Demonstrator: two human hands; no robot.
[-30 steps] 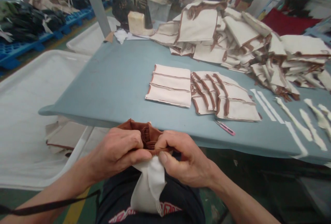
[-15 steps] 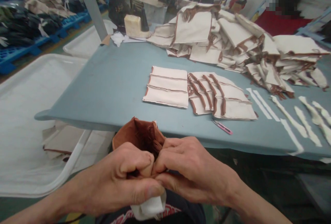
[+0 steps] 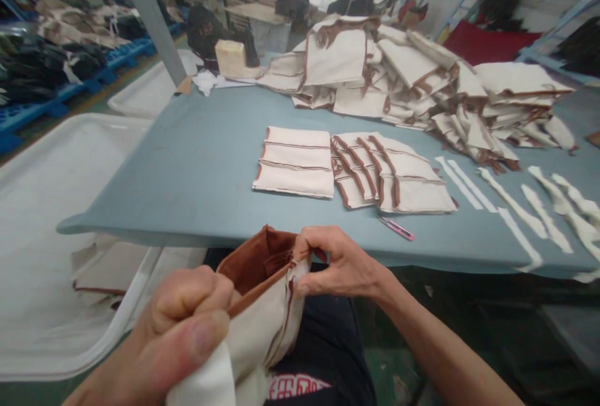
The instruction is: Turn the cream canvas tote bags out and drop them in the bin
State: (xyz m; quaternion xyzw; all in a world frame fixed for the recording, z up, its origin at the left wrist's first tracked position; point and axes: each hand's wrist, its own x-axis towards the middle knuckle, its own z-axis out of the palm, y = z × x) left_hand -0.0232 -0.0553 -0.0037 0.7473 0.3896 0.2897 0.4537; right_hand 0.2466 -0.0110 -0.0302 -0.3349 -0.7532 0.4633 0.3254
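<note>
A cream cloth bag [image 3: 262, 312] with a brown lining is held over my lap, its mouth gaping toward the table. My left hand [image 3: 187, 318] is closed on the near left part of its rim. At the right corner, by a side seam, my right hand [image 3: 335, 262] pinches the edge between thumb and fingers. A white strip or flap [image 3: 209, 375] hangs below my left hand; whether it belongs to the bag I cannot tell. The bag's lower end is partly hidden by my left hand.
On the blue-covered table [image 3: 187, 162] lie flat cream panels [image 3: 295, 162], overlapping brown-edged pieces [image 3: 407, 181], a pink-handled cutter [image 3: 398, 229] and white strips [image 3: 515, 206]. A heap of cream bags [image 3: 337, 59] covers the back. A white tub [image 3: 60, 143] stands left.
My hands have moved apart, the left one down and left, the right one slightly up. The bag's rim is now stretched between them, and its cream side shows.
</note>
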